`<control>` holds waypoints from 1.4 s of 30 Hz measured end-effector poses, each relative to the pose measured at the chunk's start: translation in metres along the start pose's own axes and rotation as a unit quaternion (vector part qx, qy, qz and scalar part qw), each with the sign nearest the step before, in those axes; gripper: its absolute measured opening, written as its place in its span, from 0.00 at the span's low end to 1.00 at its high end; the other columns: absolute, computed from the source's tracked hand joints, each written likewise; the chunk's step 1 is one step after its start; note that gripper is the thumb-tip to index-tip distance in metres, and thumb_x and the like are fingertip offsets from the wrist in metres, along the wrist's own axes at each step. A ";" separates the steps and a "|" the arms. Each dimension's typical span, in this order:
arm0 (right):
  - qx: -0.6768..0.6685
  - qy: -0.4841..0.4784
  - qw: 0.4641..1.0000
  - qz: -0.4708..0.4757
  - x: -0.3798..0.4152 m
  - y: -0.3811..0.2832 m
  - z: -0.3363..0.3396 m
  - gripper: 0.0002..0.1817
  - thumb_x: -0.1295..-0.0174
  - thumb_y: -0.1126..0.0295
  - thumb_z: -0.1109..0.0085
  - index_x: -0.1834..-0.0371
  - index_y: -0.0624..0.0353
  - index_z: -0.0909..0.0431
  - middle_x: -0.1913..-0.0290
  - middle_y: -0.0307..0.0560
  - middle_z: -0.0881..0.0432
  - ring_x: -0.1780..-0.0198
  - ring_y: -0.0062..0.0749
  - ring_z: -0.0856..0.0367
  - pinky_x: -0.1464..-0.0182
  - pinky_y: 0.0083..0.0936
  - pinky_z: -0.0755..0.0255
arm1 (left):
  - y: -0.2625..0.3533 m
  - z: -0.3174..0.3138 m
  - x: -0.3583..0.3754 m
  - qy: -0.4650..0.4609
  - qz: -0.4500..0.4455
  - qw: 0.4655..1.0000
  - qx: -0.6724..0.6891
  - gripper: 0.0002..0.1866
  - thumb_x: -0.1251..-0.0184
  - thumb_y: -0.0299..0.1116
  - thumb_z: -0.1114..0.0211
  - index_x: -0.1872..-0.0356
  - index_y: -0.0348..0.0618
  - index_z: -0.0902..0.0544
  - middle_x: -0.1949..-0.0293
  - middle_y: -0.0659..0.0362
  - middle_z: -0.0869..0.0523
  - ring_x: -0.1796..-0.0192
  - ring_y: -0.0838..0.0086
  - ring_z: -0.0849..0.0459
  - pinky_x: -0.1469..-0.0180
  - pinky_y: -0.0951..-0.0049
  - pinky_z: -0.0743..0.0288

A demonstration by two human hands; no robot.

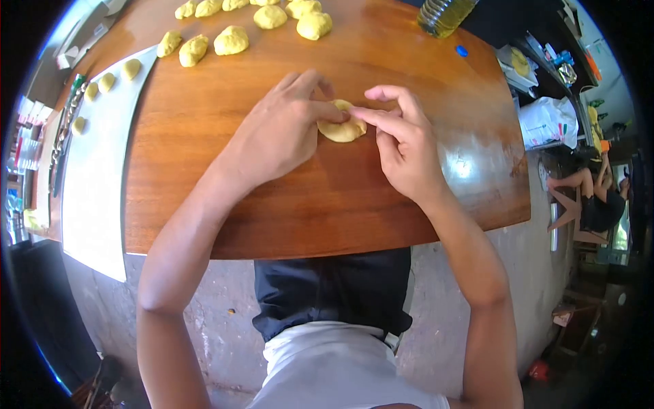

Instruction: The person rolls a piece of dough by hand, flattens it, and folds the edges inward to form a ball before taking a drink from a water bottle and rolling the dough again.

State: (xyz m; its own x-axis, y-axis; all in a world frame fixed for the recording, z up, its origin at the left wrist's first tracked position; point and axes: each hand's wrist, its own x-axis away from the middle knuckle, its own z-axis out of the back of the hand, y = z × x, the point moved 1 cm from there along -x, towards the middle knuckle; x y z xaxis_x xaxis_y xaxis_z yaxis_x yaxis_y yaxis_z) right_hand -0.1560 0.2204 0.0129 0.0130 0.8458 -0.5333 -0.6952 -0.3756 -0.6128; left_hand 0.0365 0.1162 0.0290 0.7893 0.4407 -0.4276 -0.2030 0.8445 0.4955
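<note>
A flattened round of yellow dough (pixel 344 134) lies on the wooden table (pixel 306 211) between my hands. My left hand (pixel 279 133) is bent over its left side, the thumb pressed onto its top; part of the dough is hidden by this hand. From the right, my right hand (pixel 407 146) touches the dough's upper edge with one outstretched fingertip. The other fingers of that hand are apart, one raised and the others partly bent. Further back on the table sit several lumps of yellow dough, among them one lump (pixel 231 41) with a rough surface.
A white board (pixel 95 177) along the left edge carries several small, smooth balls (pixel 107 82). At the back right stands a bottle of yellow liquid (pixel 443 15), with a blue cap (pixel 462 51) nearby. Another person (pixel 603 198) sits off to the far right, beyond a white bag (pixel 548 123).
</note>
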 end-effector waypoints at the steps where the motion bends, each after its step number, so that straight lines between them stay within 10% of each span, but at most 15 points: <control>1: 0.019 -0.009 1.000 0.005 -0.001 -0.002 -0.001 0.25 0.47 0.91 0.45 0.48 0.59 0.10 0.41 0.53 0.22 0.40 0.48 0.23 0.45 0.36 0.23 | 0.000 0.004 -0.001 0.011 -0.014 1.000 0.008 0.24 0.48 0.11 0.44 0.52 0.40 0.09 0.49 0.49 0.18 0.44 0.54 0.18 0.40 0.60 0.23; 10: 0.182 -0.041 0.980 0.062 -0.004 -0.014 -0.005 0.23 0.48 0.86 0.40 0.49 0.58 0.10 0.41 0.54 0.22 0.38 0.53 0.25 0.35 0.45 0.30 | -0.016 0.030 0.004 0.027 0.065 0.996 -0.056 0.20 0.43 0.15 0.45 0.55 0.38 0.08 0.49 0.52 0.17 0.46 0.59 0.18 0.43 0.65 0.24; 37: 0.059 0.021 0.998 -0.007 -0.003 -0.004 -0.006 0.23 0.48 0.89 0.45 0.50 0.63 0.12 0.42 0.55 0.22 0.40 0.52 0.23 0.39 0.40 0.24 | 0.017 0.000 0.008 0.013 -0.008 0.992 -0.123 0.22 0.43 0.19 0.38 0.46 0.43 0.11 0.48 0.49 0.19 0.43 0.53 0.20 0.39 0.58 0.23; 42: 0.206 -0.011 0.974 0.092 -0.004 -0.011 -0.007 0.23 0.44 0.86 0.47 0.48 0.59 0.11 0.40 0.58 0.19 0.37 0.57 0.23 0.32 0.44 0.30 | 0.004 -0.002 0.007 0.078 -0.055 0.993 -0.063 0.11 0.45 0.29 0.30 0.60 0.42 0.08 0.54 0.50 0.17 0.46 0.53 0.19 0.42 0.57 0.23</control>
State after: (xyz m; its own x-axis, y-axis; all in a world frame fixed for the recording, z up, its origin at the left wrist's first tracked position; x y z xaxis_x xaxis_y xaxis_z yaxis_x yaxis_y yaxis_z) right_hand -0.1429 0.2182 0.0175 -0.1521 0.7879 -0.5968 -0.9137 -0.3423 -0.2191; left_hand 0.0402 0.1238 0.0264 0.7134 0.3763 -0.5911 -0.1989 0.9176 0.3442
